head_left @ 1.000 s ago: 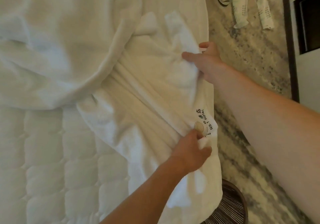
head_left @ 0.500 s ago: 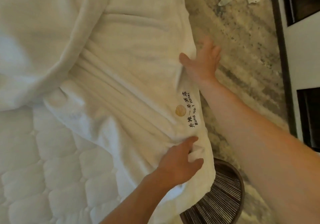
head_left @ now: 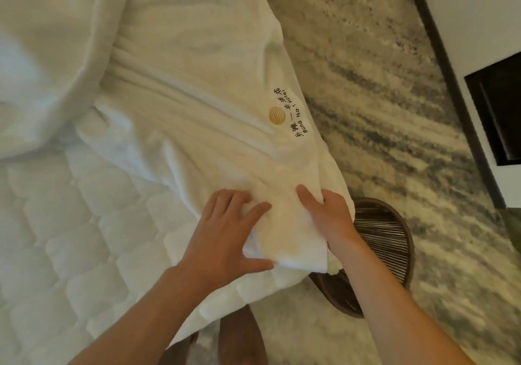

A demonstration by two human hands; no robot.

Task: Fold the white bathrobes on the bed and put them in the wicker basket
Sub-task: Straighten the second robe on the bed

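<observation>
Where the bathrobe (head_left: 197, 96) lies: lengthwise along the edge of the bed (head_left: 70, 237), narrowed to a long band, gold crest (head_left: 277, 115) uppermost, near end overhanging the wicker basket (head_left: 394, 237).
Left hand (head_left: 228, 237): fingers on top, thumb along the near hem, gripping the cloth.
Right hand (head_left: 329, 218): thumb on top, fingers beneath, gripping the same end; the hands are close together.
Basket: on the carpet (head_left: 380, 82) just beside the bed; visible slats bare.
Done, as judged: lengthwise folds only.
Outstanding: crosswise folds, transfer to basket, any further robes.
White heap (head_left: 42, 68): robe or bedding, cannot tell.
</observation>
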